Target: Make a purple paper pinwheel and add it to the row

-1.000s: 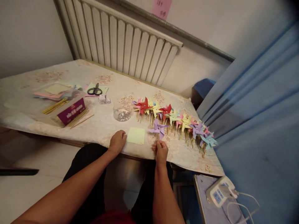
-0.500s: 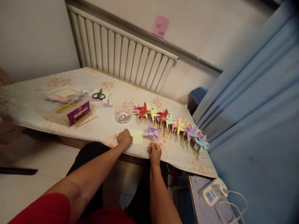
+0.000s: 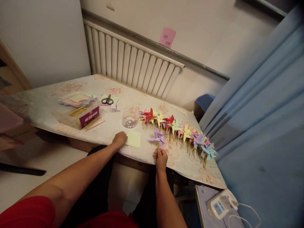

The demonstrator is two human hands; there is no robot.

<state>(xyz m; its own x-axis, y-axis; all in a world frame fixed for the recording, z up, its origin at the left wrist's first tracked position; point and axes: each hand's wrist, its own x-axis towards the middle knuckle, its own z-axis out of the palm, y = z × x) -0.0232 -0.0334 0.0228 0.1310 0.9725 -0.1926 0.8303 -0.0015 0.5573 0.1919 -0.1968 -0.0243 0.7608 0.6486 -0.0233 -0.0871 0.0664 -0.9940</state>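
Note:
At the left edge of a pale green paper square [image 3: 134, 139] is my left hand [image 3: 120, 139], its fingers closed on the sheet. My right hand [image 3: 161, 158] pinches the stick of a purple pinwheel [image 3: 158, 137], which stands above the fingers near the table's front edge. Behind it a long row of pinwheels [image 3: 186, 132] in red, yellow, green, pink, purple and blue lies toward the right. A clear round dish [image 3: 129, 121] with small shiny pieces sits beyond the green paper.
On the floral tablecloth [image 3: 104, 85], a purple-labelled box [image 3: 89, 116] with sticks, coloured paper sheets [image 3: 78, 98], scissors [image 3: 107, 100] and small white boxes [image 3: 115, 108] are at the left. A white power strip [image 3: 222, 204] lies on a lower surface at the right, beside a blue curtain [image 3: 256, 126].
The camera view has shifted. My left hand has moved left relative to the dish, and the green paper shows more widely. My right hand still holds the purple pinwheel.

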